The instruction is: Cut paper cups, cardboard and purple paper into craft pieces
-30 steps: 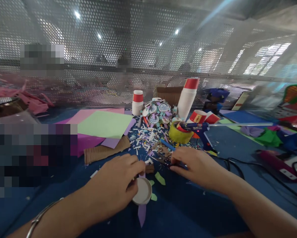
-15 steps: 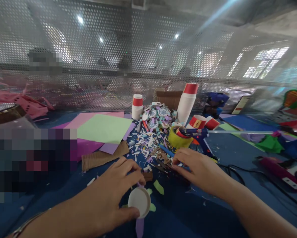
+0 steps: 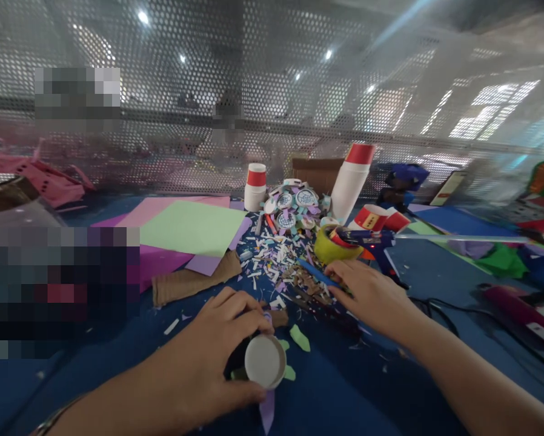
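A: In the head view, what's different about the left hand [image 3: 203, 351], left of centre near the bottom?

B: A second ago its thumb was at the left rim of the white round piece [image 3: 265, 362]. Now the thumb is at the lower rim, with the fingertips at the upper edge. The hand is spread around the piece; I can't tell whether it grips or only steadies it.

A: And the piece itself?

B: It lies just below centre of the frame, about where it was among the scraps. A purple strip [image 3: 267, 415] sticks out below it and green tabs [image 3: 289, 372] show at its right. I'd judge that the shift in grasp leaves its pale face uncovered while keeping it in reach.

A: The right hand [image 3: 367, 290]?

B: Right of centre, fingers bent at the near end of the blue stick [image 3: 315, 271]. More of the stick shows now than half a second ago. Whether they're closed on it, I can't tell.

A: Anything near that hand?

B: A glue gun [image 3: 377, 243] and a yellow roll [image 3: 333, 247], just above it. Neither is touched, so the work seems to rest with the piece and the stick.
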`<state>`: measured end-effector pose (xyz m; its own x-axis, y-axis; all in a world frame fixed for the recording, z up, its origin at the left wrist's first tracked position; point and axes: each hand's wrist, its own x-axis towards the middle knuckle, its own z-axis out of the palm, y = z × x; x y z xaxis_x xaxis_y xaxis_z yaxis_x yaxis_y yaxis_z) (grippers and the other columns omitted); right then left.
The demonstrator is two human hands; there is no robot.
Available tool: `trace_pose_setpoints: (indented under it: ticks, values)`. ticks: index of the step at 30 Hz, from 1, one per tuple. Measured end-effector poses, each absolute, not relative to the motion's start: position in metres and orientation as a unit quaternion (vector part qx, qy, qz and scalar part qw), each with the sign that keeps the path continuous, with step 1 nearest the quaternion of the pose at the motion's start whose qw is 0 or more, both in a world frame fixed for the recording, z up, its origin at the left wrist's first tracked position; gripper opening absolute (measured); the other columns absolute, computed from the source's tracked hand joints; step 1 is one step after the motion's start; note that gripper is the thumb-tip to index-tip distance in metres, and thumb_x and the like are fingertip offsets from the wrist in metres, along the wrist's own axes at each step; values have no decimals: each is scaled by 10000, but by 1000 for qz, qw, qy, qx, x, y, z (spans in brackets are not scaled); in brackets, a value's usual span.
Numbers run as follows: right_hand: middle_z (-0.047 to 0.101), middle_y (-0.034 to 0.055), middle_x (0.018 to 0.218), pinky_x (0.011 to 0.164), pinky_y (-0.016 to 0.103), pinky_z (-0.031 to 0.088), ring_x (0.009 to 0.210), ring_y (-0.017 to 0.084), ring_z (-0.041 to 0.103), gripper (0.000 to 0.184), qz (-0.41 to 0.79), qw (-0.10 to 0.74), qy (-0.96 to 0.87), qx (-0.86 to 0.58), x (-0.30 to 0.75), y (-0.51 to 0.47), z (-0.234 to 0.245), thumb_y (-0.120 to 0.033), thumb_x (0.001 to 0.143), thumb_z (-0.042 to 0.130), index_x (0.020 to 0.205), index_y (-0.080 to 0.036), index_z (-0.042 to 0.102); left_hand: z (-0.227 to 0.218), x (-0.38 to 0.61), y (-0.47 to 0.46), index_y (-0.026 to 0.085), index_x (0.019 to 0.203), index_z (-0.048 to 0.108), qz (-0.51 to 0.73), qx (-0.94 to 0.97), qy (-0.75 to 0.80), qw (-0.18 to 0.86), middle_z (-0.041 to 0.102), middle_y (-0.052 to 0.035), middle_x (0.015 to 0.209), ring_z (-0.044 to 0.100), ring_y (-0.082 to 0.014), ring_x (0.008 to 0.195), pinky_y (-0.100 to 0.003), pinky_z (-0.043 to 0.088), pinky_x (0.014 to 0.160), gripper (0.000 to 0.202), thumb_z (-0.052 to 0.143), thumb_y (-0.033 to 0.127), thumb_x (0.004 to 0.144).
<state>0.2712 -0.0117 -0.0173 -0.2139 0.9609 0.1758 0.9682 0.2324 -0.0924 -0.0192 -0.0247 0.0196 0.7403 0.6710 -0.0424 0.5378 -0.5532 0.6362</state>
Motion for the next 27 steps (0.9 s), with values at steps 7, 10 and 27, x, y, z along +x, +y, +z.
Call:
trace_pose_setpoints:
  ticks: [7,10,27]
  values:
    - [646,70,899,660,320,465,750,210,625,133,-15,198,-779,-595,273,-14,-12,-201,875,499,966,-190,594,15,-19,-22,284,1070,661,89,868,365,324,542,-57,1137,437,-314,1111,-461,360,953,426,785,434,690]
    - [625,50,878,682,321,462,695,179,602,96,-42,294,-758,-581,270,-21,-4,-242,890,533,928,-199,610,15,-19,-24,285,1053,664,92,862,372,333,536,-48,1128,439,-307,1106,-444,370,944,420,796,409,674]
    - [643,11,790,648,297,455,674,156,591,61,-6,431,-746,-508,251,-37,2,-243,886,635,828,-225,638,9,-13,-39,231,944,594,95,886,384,243,573,-21,973,486,-262,947,-458,308,879,258,657,250,695]
